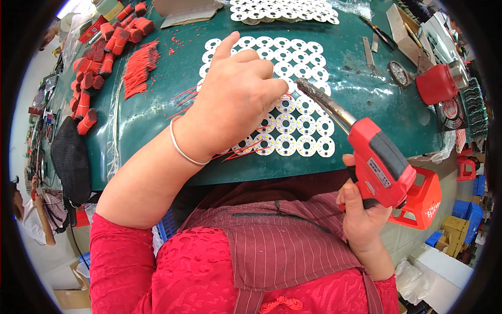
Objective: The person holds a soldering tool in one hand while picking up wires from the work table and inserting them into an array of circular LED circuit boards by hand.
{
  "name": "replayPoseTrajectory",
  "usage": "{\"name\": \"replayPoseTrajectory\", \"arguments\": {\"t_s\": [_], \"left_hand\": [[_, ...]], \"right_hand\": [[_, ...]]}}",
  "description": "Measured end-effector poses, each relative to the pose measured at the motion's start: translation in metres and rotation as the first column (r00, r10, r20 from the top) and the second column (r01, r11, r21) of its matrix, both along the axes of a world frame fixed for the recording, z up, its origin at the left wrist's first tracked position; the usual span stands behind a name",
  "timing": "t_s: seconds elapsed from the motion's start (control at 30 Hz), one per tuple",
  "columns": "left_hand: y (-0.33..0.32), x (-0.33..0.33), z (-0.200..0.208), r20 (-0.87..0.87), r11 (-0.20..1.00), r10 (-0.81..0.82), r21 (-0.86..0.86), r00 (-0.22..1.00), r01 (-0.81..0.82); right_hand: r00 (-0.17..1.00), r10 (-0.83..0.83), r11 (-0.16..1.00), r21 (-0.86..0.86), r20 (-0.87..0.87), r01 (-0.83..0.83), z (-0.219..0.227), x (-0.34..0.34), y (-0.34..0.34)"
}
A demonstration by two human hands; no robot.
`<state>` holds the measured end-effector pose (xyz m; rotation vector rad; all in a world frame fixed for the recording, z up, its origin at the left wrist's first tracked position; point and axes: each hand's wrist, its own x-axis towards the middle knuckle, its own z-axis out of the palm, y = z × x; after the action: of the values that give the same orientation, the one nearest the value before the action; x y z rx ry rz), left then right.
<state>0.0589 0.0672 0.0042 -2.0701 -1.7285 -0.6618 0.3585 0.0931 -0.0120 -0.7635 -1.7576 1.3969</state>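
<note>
My right hand (361,214) grips the handle of a red and black soldering gun (379,157). Its long metal barrel points up and left, the dark tip just right of my left fingertips. My left hand (235,99), with a pale bangle at the wrist, reaches over a sheet of round white LED circuit boards (306,124). Thumb and forefinger are pinched, with a bit of red wire showing at their tips; one finger sticks out. More red wires (246,150) lie across the lower left boards. My hand hides several boards.
Bundles of red wire (107,52) and a loose wire pile (140,70) lie at left on the green table (151,152). Another board stack (282,11) sits behind. At right are tweezers (379,32), a small dish (399,73), a red container (436,85) and a small fan (451,109).
</note>
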Motion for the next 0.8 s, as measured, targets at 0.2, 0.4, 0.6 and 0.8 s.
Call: {"name": "replayPoseTrajectory", "arguments": {"t_s": [0.2, 0.4, 0.6, 0.8], "left_hand": [[0.003, -0.002, -0.004, -0.022, 1.0, 0.013, 0.003, 1.0, -0.013], [0.002, -0.002, -0.004, -0.059, 1.0, 0.022, -0.012, 0.998, -0.022], [0.003, -0.002, -0.003, -0.048, 1.0, 0.012, -0.008, 0.999, -0.012], [0.003, -0.003, -0.005, -0.063, 1.0, 0.023, -0.017, 0.998, -0.025]], "right_hand": [[0.999, 0.025, 0.993, 0.11, 0.026, -0.028, -0.004, 0.0, 0.003], [0.999, 0.029, 0.991, 0.13, 0.038, -0.034, -0.009, 0.003, 0.0], [1.0, -0.006, 0.997, 0.073, 0.019, 0.004, -0.005, -0.003, -0.001], [1.0, -0.014, 0.995, 0.1, 0.013, 0.012, -0.005, -0.006, -0.001]]}}
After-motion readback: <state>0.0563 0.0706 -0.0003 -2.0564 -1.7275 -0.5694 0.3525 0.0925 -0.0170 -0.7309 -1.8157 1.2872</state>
